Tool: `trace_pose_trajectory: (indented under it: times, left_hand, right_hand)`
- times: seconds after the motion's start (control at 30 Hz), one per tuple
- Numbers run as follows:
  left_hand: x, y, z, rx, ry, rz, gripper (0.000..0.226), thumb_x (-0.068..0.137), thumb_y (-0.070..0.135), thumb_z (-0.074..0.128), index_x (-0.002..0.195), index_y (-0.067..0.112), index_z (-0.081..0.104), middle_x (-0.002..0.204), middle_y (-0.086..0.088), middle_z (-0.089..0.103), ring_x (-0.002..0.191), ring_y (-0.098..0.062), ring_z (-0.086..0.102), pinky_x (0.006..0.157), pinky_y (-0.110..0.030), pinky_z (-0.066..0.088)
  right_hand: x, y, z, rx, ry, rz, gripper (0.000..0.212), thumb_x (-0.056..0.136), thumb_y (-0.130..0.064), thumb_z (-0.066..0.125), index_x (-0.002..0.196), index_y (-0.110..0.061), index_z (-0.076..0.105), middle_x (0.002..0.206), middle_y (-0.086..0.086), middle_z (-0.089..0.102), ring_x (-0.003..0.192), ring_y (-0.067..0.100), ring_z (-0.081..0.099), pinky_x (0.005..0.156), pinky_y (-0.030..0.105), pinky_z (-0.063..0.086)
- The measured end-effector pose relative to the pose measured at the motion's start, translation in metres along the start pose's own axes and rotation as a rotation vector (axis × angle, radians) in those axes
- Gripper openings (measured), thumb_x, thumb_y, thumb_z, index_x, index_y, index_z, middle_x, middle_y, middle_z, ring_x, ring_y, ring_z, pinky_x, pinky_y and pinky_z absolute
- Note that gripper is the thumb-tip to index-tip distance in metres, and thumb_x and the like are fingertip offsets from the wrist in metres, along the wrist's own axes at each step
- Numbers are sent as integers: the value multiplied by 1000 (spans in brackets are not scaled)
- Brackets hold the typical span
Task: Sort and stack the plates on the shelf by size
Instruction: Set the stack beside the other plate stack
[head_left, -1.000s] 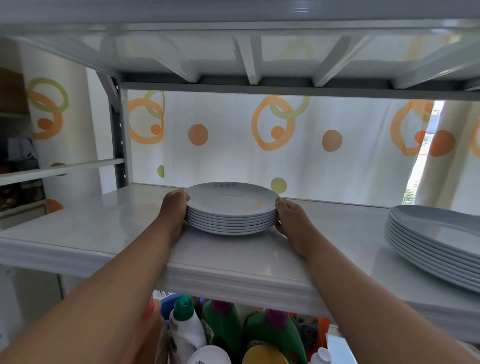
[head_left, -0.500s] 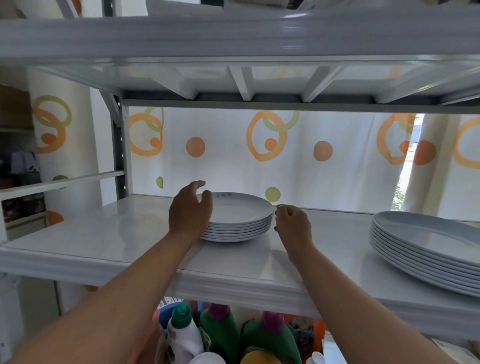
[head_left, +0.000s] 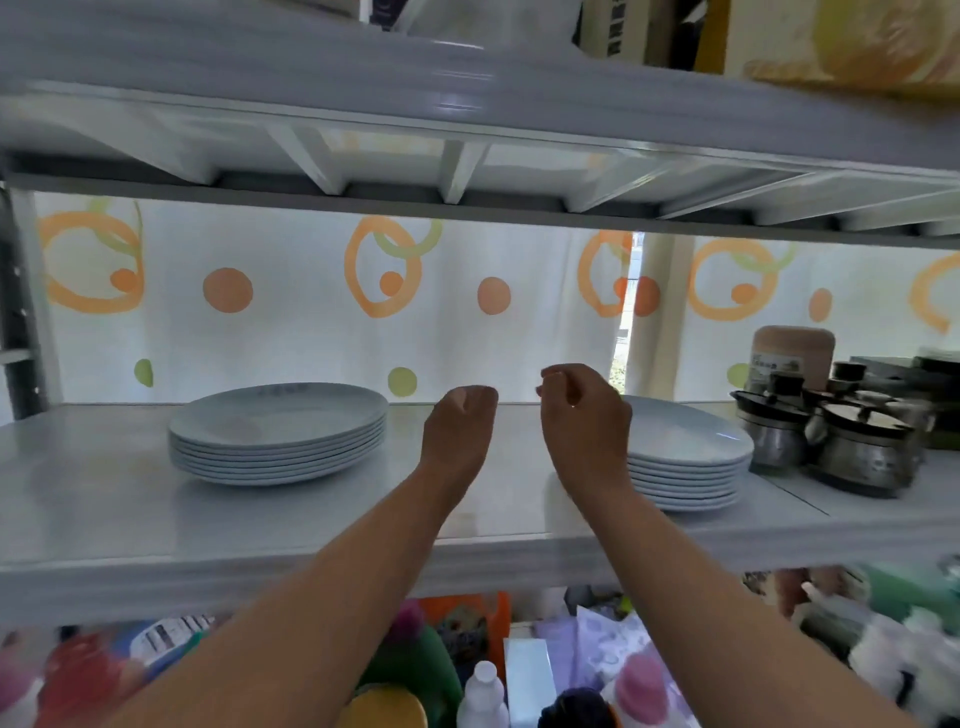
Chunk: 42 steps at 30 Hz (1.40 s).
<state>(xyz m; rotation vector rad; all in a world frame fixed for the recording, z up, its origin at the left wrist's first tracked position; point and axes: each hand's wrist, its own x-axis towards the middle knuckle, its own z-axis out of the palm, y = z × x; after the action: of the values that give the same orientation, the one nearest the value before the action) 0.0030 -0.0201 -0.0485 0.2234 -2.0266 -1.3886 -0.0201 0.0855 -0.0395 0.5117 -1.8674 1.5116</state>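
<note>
A stack of small white plates (head_left: 278, 434) sits flat on the left of the shelf (head_left: 156, 525). To the right, well apart, another stack of white plates (head_left: 685, 457) rests flat, partly hidden behind my wrist.

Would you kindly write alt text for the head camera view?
Two empty hands, left hand and right hand, hover loosely curled above a white shelf between two stacks of white plates: one stack at left, another at right beside lidded metal pots.
</note>
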Motion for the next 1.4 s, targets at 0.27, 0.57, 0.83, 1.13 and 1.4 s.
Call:
trace_pose_trajectory:
  times: [0.27, 0.57, 0.83, 1.13, 1.4]
  left_hand:
    - [-19, 4, 67, -13, -121, -2, 39, 81, 36, 54, 51, 19, 35, 52, 3, 34, 51, -15, 31, 53, -29, 23]
    - [-17, 5, 74, 11, -20, -20, 44, 83, 26, 58, 47, 19, 33, 48, 4, 33, 46, -13, 30, 47, -27, 22]
    - [-8, -4, 63, -28, -9, -46, 41, 84, 24, 55, 51, 16, 33, 50, 4, 31, 48, -14, 28, 48, -26, 21]
    - [18, -32, 4, -21, 65, -98, 28, 84, 21, 52, 61, 11, 40, 57, 1, 34, 55, -14, 31, 54, -28, 25]
    - [34, -48, -26, 141, 236, -170, 41, 99, 30, 36, 85, 1, 62, 91, -18, 65, 91, -34, 58, 70, -30, 35]
  right_hand:
    - [27, 61, -82, -327, 299, 249, 42, 87, -15, 47, 126, -3, 55, 132, 15, 54, 123, 30, 47, 102, 36, 36]
    - [21, 83, -85, -185, 287, 523, 46, 87, -18, 41, 129, -3, 52, 129, 19, 56, 120, 35, 50, 96, 38, 40]
    - [16, 72, -72, -111, 263, 508, 51, 78, -27, 33, 114, -2, 58, 125, 22, 58, 118, 36, 50, 91, 37, 39]
    - [11, 56, -14, -59, 88, 488, 19, 88, -13, 41, 70, -8, 40, 68, 2, 42, 77, 25, 42, 71, 30, 30]
    - [10, 49, 37, -93, -133, 426, 11, 89, -19, 41, 86, -9, 43, 65, -3, 42, 82, 25, 43, 76, 27, 30]
